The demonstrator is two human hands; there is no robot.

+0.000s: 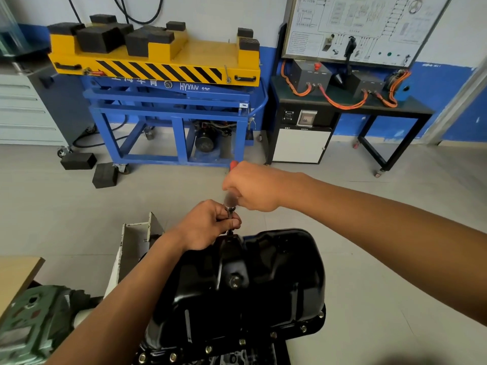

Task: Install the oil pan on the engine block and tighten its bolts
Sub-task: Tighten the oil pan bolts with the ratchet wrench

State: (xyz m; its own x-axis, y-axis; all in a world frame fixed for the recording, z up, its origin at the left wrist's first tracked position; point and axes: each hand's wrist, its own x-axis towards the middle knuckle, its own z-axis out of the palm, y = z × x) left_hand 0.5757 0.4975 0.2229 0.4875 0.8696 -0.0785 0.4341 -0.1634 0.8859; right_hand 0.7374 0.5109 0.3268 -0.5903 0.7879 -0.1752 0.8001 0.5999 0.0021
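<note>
Head view blurred the driver, its red handle tip hidden in the clenched right hand; the left hand pinched its shaft at the black oil pan's far edge.

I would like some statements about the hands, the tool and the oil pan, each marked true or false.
1. The right hand grips a red-handled tool. True.
2. The left hand lies flat on the floor. False: it pinches the tool's shaft at the far edge of the oil pan.
3. The oil pan is yellow. False: it is black.
4. Bolts sit along the pan's near flange. True.
</note>
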